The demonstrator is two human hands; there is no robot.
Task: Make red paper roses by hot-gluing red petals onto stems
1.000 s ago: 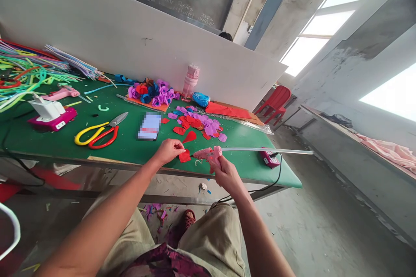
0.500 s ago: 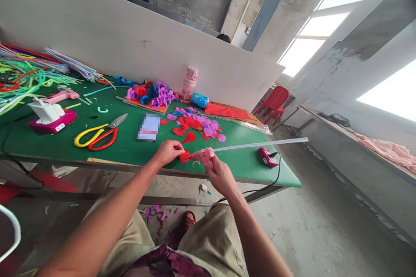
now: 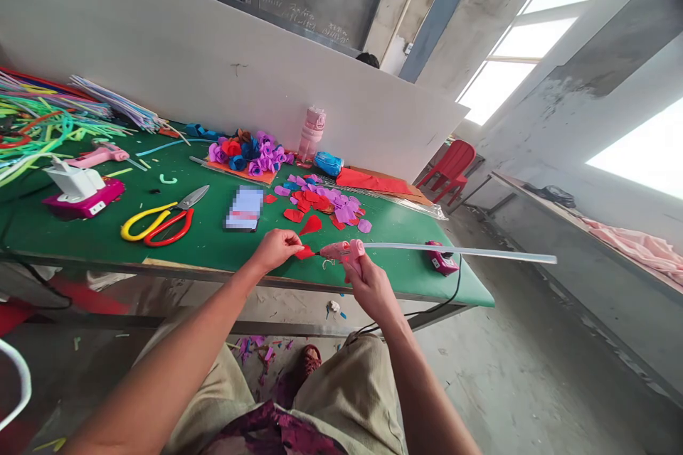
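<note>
My left hand [image 3: 277, 249] pinches a small red petal [image 3: 305, 252] above the front part of the green table [image 3: 213, 245]. My right hand [image 3: 371, 284] is wrapped round the handle of a pink glue gun [image 3: 341, 252], whose dark nozzle points left at the petal's right edge. A long clear glue stick [image 3: 480, 252] sticks out of the gun's back towards the right. Just beyond my left hand lies another red piece [image 3: 311, 225]. Behind it is a loose pile of purple and red petals [image 3: 344, 207].
Scissors [image 3: 171, 215], a phone [image 3: 244, 208] and a magenta power block [image 3: 85, 199] lie on the left. Finished flowers [image 3: 250, 155], a pink bottle [image 3: 311, 134] and a blue packet [image 3: 328, 163] stand farther back. Another socket block [image 3: 442, 258] with a cable is at the right.
The glue gun in my right hand has moved slightly right, and its stick now tilts downward at the far end instead of upward. My left hand has barely moved.
</note>
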